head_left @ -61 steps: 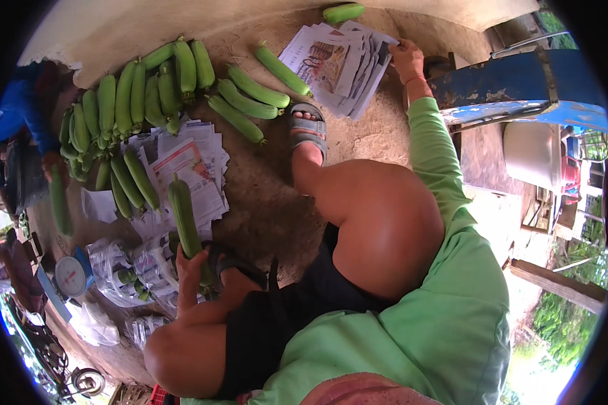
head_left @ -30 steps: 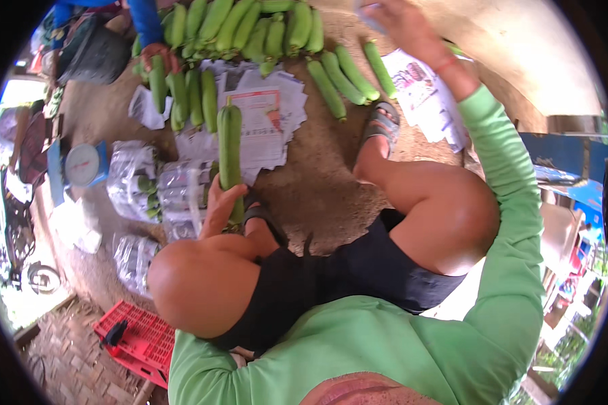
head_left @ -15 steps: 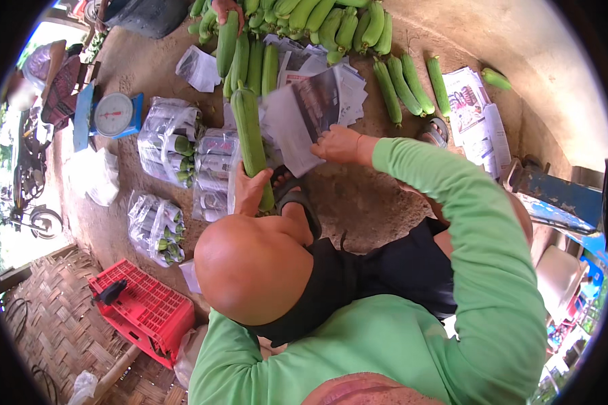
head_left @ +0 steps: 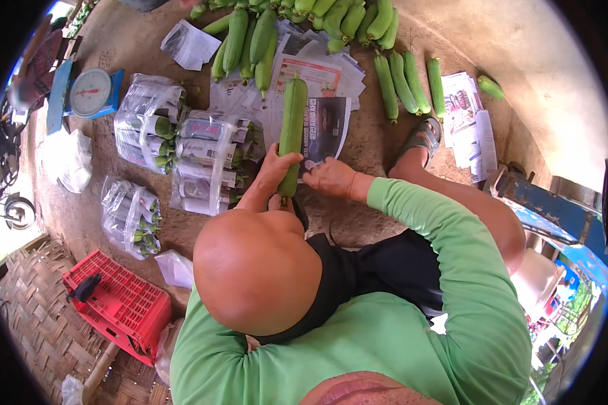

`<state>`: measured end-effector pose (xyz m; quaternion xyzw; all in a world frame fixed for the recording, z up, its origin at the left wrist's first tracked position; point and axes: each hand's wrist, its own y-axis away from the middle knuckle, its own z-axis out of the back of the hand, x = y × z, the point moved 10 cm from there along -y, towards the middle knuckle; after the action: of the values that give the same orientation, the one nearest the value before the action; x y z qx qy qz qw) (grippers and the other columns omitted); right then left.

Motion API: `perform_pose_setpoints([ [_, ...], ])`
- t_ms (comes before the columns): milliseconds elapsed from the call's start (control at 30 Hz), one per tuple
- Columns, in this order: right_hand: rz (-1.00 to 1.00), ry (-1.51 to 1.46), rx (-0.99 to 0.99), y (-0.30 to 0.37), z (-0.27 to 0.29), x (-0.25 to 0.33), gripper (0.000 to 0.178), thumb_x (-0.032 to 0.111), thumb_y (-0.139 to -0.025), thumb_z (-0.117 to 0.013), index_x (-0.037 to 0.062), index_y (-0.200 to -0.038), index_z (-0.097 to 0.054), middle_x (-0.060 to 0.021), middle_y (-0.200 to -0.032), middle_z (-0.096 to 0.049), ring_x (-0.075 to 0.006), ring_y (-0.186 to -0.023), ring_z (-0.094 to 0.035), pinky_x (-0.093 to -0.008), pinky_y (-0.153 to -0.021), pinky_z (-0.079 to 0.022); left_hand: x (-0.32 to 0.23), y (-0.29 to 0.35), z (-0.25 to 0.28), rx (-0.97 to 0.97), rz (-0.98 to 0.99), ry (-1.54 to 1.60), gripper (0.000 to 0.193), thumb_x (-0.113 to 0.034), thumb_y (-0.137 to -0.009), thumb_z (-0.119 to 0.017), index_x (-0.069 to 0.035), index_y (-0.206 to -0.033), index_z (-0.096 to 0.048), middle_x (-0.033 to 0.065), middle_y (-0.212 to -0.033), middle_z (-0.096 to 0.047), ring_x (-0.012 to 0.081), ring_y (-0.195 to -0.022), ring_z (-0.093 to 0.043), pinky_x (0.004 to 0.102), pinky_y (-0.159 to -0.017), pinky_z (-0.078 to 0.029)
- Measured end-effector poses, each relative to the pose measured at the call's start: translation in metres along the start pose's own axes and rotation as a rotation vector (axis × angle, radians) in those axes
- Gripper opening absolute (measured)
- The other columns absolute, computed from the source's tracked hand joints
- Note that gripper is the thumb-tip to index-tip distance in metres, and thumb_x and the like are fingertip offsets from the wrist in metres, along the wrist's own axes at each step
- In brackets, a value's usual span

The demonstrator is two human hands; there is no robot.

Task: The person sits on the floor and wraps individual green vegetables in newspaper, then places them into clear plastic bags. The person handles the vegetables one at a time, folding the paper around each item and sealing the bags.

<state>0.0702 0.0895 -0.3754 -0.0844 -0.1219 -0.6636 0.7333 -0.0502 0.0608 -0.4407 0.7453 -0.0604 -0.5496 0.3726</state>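
Note:
My left hand (head_left: 271,170) is wrapped round the lower end of a long green sponge gourd (head_left: 292,125). The gourd points away from me, over a sheet of newspaper (head_left: 334,118). With closed fingers, my right hand (head_left: 330,178) grips the near edge of that sheet, just right of the gourd. Beyond lie more loose newspaper sheets (head_left: 311,71). Several unwrapped gourds (head_left: 238,40) rest at the far left edge of the paper, in front of a larger heap of gourds (head_left: 341,20).
Plastic-bagged bundles of paper-wrapped gourds (head_left: 206,158) stand at left, near a dial scale (head_left: 90,92) and a red crate (head_left: 118,304). Several gourds (head_left: 402,81) and a newspaper stack (head_left: 461,125) lie at right. A blue metal frame (head_left: 554,196) stands beside my right leg.
The held gourd has moved right, over the newspaper sheet, which has come down flatter. Another person's hand has let go of a gourd at the far left. My view has shifted slightly.

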Motion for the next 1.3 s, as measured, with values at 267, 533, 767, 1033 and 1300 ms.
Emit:
perform_pose_setpoints([
  [267, -0.328, -0.421, 0.092, 0.007, -0.014, -0.032, 0.041, 0.047, -0.106, -0.053, 0.0086, -0.103, -0.067, -0.0190, -0.101, -0.072, -0.0405, -0.088, -0.072, -0.0524, -0.076, -0.058, 0.029, -0.011, 0.006, -0.003, 0.042, -0.135, 0.049, -0.025, -0.084, -0.082, 0.000, -0.120, -0.060, 0.0094, -0.096, -0.065, 0.0171, -0.081, -0.064, 0.0343, -0.069, -0.053],
  [533, -1.245, -0.624, -0.128, 0.141, -0.032, -0.232, 0.062, 0.052, -0.091, -0.065, -0.0070, -0.106, -0.072, -0.0312, -0.110, -0.072, -0.0482, -0.107, -0.069, -0.0532, -0.093, -0.055, 0.037, -0.004, 0.004, -0.047, 0.053, -0.028, 0.048, -0.026, -0.087, -0.079, 0.001, -0.122, -0.060, 0.0069, -0.092, -0.063, 0.0160, -0.076, -0.062, 0.0346, -0.066, -0.052],
  [767, -1.276, -0.752, -0.112, 0.120, -0.084, -0.201, 0.067, 0.057, -0.083, -0.078, -0.0070, -0.101, -0.074, -0.0288, -0.103, -0.074, -0.0426, -0.100, -0.072, -0.0469, -0.090, -0.055, 0.041, -0.004, 0.010, -0.036, 0.046, -0.017, 0.047, -0.027, -0.088, -0.078, -0.001, -0.123, -0.061, 0.0054, -0.093, -0.063, 0.0155, -0.076, -0.062, 0.0329, -0.066, -0.051],
  [1033, -1.384, -1.322, -0.441, 0.111, -0.132, -0.193, 0.031, 0.020, -0.089, -0.084, -0.0021, -0.104, -0.071, -0.0080, -0.091, -0.071, -0.0177, -0.077, -0.067, -0.0361, -0.068, -0.054, 0.034, -0.001, 0.007, -0.044, 0.065, -0.002, 0.051, -0.028, -0.087, -0.080, 0.002, -0.123, -0.060, 0.0089, -0.099, -0.066, 0.0173, -0.083, -0.064, 0.0338, -0.072, -0.052],
  [1300, -1.421, -1.171, -0.687, 0.119, -0.074, -0.183, 0.025, 0.022, -0.094, -0.078, -0.0016, -0.098, -0.070, -0.0060, -0.082, -0.068, -0.0137, -0.073, -0.060, -0.0350, -0.064, -0.049, 0.000, -0.029, -0.028, 0.099, -0.048, -0.113, 0.052, -0.028, -0.089, -0.080, 0.002, -0.126, -0.061, 0.0090, -0.102, -0.068, 0.0173, -0.085, -0.064, 0.0338, -0.074, -0.053],
])
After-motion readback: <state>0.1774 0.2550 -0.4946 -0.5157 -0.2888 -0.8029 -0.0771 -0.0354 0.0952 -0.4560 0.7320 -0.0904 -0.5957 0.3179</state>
